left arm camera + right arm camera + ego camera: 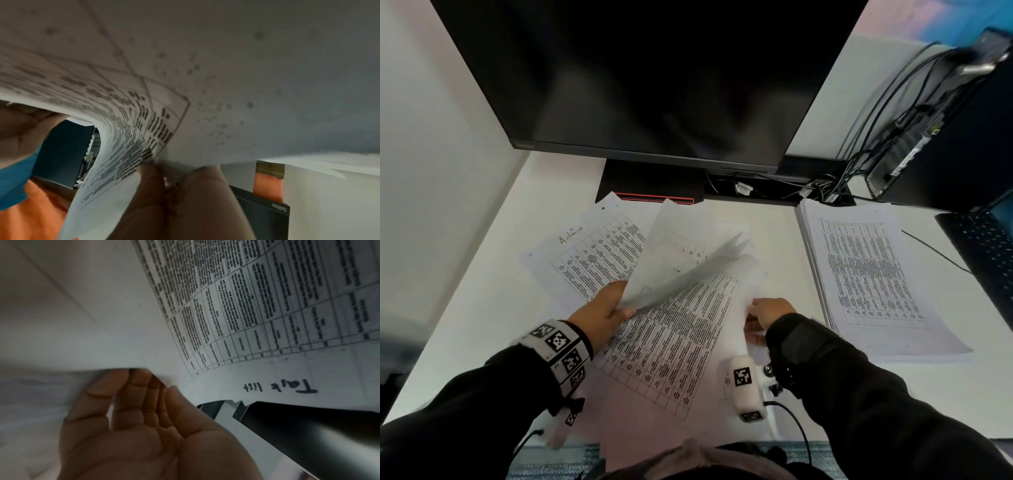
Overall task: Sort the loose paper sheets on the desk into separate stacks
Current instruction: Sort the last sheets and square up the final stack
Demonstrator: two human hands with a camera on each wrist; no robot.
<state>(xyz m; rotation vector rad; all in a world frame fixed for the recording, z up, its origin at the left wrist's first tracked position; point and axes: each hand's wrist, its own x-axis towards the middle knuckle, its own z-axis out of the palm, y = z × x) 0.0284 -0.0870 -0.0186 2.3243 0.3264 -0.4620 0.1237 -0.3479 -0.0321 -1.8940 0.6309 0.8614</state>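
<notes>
Loose printed table sheets lie fanned across the desk middle, one headed "Admin" (585, 253). My left hand (625, 301) grips a lifted bundle of several sheets (688, 274) by its near corner; in the left wrist view its fingers (197, 186) curl under that curved bundle (246, 81). My right hand (751, 315) pinches the right edge of a table sheet (681, 335) lying below the bundle. In the right wrist view its fingertips (123, 382) are tucked behind the edge of this sheet headed "Task list" (279, 386). A squared stack (869, 274) lies at the right.
A black monitor (640, 75) on its stand (650, 181) fills the back of the white desk (493, 281). A computer tower (955, 137) with cables stands at the back right. A dark keyboard (983, 246) sits beside the stack.
</notes>
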